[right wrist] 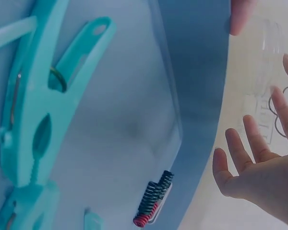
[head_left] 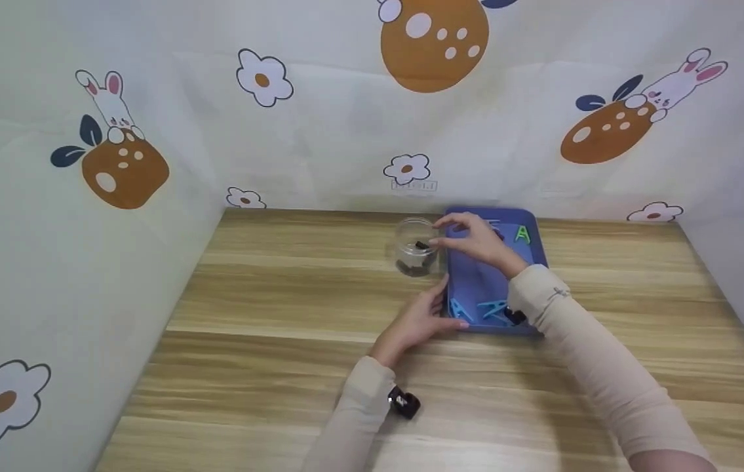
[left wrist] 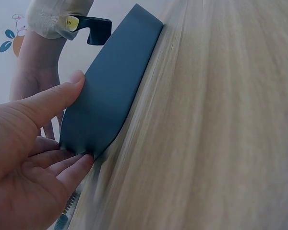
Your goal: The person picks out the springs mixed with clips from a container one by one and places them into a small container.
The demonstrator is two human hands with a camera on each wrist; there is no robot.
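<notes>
At the near left corner of the blue tray (head_left: 480, 278), my left hand (head_left: 414, 319) grips the wall; the left wrist view shows this hand (left wrist: 31, 153) with its thumb on one side of the tray (left wrist: 110, 81) and fingertips at the corner. My right hand (head_left: 476, 244) is over the tray's far left part, fingertips beside the rim of a clear jar (head_left: 415, 226). Small dark pieces (head_left: 413, 267) lie inside the jar. One dark piece (head_left: 421, 245) shows near the right thumb tip; whether it is touched is unclear. In the right wrist view the right hand's (right wrist: 264, 172) fingers are spread.
The tray holds a green clip (head_left: 522, 235), blue clips (head_left: 460, 311) and, in the right wrist view, a black and red coiled piece (right wrist: 153, 199). A patterned cloth (head_left: 319, 131) stands behind and beside the wooden table (head_left: 267, 275).
</notes>
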